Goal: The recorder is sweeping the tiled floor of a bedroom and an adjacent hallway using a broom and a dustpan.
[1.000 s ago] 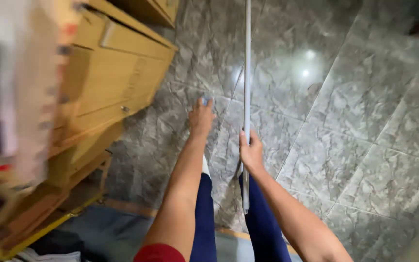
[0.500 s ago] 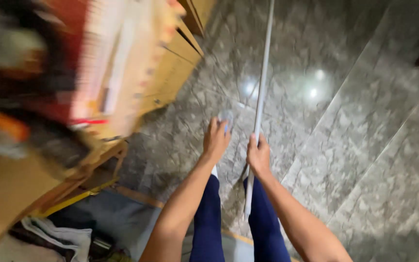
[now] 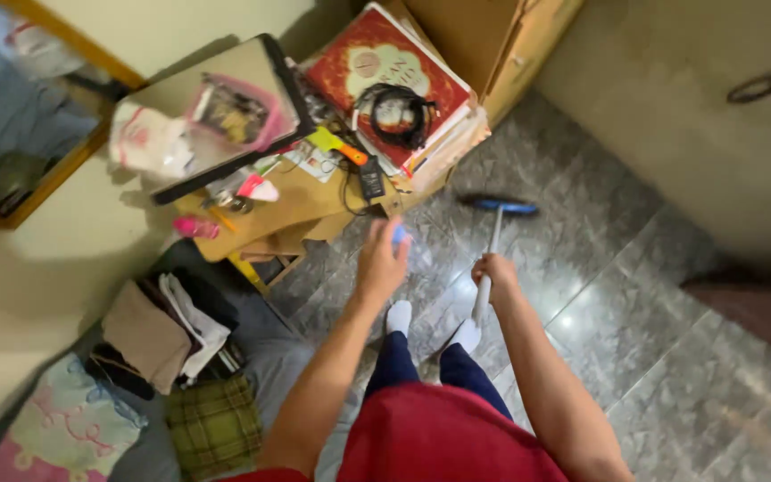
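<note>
White and slender, the mop handle (image 3: 487, 272) is gripped near its upper end by the right hand (image 3: 495, 272), whose fingers are curled shut around it. From that grip the handle runs away toward the far floor, where the blue mop head (image 3: 499, 206) is seen lying flat on the grey marbled floor tiles (image 3: 617, 295), just beyond a stack of books. A small blue object (image 3: 399, 234) is pinched at the fingertips of the left hand (image 3: 381, 263), which is held out in front of the body, just left of the handle; what the object is cannot be told. Below the hands, two feet in white socks (image 3: 399, 316) are planted on the tiles, with dark blue trousers (image 3: 421, 370) and a red shirt (image 3: 443, 442) nearest the camera. To the far left, a cluttered wooden bench (image 3: 292, 210) is loaded with a red book (image 3: 385, 67) topped by a coiled black cable (image 3: 396, 112), a dark tray (image 3: 211, 112) and small oddments. Folded clothes (image 3: 167, 330) are piled on the floor at the near left.
</note>
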